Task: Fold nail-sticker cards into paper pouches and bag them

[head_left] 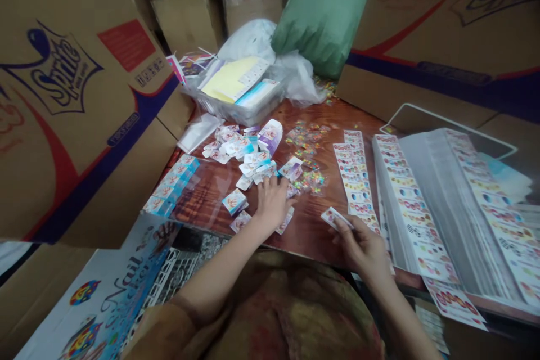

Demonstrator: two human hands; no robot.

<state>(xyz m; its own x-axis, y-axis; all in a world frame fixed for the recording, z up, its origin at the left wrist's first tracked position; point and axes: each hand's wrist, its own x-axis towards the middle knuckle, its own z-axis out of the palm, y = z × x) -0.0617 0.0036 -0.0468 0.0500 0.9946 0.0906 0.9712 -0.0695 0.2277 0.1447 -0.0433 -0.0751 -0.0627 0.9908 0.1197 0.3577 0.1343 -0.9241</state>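
Observation:
My left hand [272,199] reaches over the near edge of a loose pile of small printed packets [240,145]. Its fingers are stretched out and touch the packets; whether one lies under the palm is hidden. A small stack of packets [235,201] sits just left of that hand. Between thumb and fingers, my right hand [363,242] pinches a small printed sticker card [335,217] above the table's front edge. Small clear bags with colourful bits [310,174] lie scattered beyond and between the hands.
Long stacks of printed sticker strips [413,208] line the right side of the wooden table [304,225]. A clear plastic bin [253,112] with papers stands at the back. Large cardboard boxes [76,95] flank the table. A row of blue packets [172,183] lies left.

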